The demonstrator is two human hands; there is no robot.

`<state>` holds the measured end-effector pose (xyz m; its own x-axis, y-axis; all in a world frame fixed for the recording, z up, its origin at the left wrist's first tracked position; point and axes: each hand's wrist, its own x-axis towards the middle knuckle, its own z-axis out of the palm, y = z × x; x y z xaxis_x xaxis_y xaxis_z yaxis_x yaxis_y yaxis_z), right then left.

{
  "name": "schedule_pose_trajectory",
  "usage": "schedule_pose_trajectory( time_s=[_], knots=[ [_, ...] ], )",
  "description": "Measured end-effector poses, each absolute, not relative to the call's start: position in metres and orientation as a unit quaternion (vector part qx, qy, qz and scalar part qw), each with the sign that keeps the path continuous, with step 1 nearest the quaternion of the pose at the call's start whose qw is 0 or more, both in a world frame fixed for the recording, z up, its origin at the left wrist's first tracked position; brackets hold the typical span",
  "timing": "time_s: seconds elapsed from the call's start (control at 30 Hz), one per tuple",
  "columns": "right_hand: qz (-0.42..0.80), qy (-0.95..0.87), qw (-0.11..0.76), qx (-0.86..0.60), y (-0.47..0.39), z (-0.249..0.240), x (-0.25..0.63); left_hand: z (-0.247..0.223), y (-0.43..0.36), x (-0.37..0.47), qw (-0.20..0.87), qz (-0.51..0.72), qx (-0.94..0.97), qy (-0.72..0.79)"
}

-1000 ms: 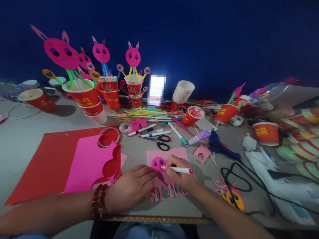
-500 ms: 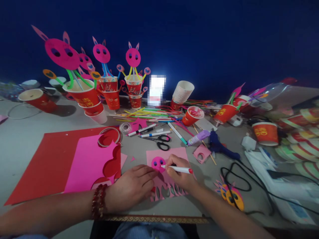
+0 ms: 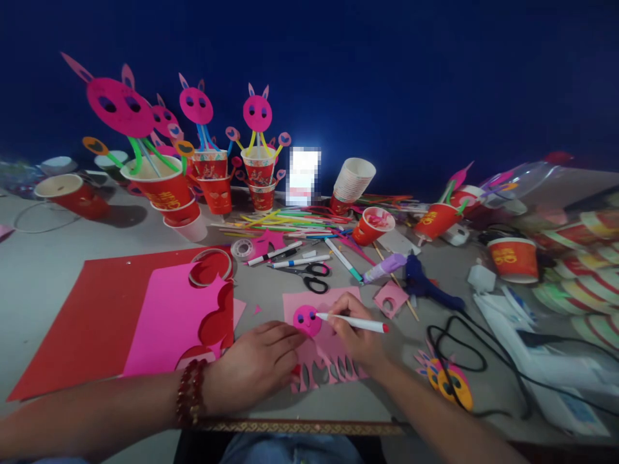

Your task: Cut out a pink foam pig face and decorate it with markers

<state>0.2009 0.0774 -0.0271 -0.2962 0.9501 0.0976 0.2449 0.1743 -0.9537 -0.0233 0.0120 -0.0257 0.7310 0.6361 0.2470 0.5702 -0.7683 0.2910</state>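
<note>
A small magenta paper disc with two blue-and-dark eyes lies on a pale pink sheet whose lower part has several cut-out holes. My left hand, a dark red bead bracelet at its wrist, lies flat with fingers stretched to the disc's lower edge. A small red piece shows by its fingers; I cannot make out what it is. My right hand grips a white marker with a red end, its tip at the disc's right eye.
Black-handled scissors, several markers and a tape roll lie beyond the sheet. Red card and cut magenta paper are at left. A blue glue gun with black cord sits right. Paper cups with pink-faced figures stand behind.
My right hand has shifted slightly up and the marker tip has moved from the disc's lower middle to its right eye. My left hand stays in place.
</note>
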Motion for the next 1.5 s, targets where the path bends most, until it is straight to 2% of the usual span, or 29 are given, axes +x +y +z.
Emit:
schedule_pose_trajectory(
  time_s=[0.1,0.3,0.97,1.23,1.5],
  knots=[
    [0.477,-0.655,0.383,-0.443,0.0786,-0.0287,0.2029,-0.0274,0.0116,-0.0235,0.093,0.163,0.927,0.325],
    [0.417,-0.713,0.363,-0.431,0.0777,-0.0243,0.2071,-0.0253,0.0122,-0.0237,0.098,0.163,0.927,0.323],
    [0.378,-0.777,0.301,-0.402,0.0792,-0.0289,0.2080,-0.0244,0.0132,-0.0224,0.091,0.163,0.926,0.327],
    [0.395,-0.737,0.355,-0.418,0.0775,-0.0290,0.2070,-0.0254,0.0119,-0.0233,0.094,0.165,0.927,0.324],
    [0.387,-0.747,0.332,-0.427,0.0775,-0.0245,0.2062,-0.0261,0.0130,-0.0232,0.096,0.161,0.928,0.323]
  ],
)
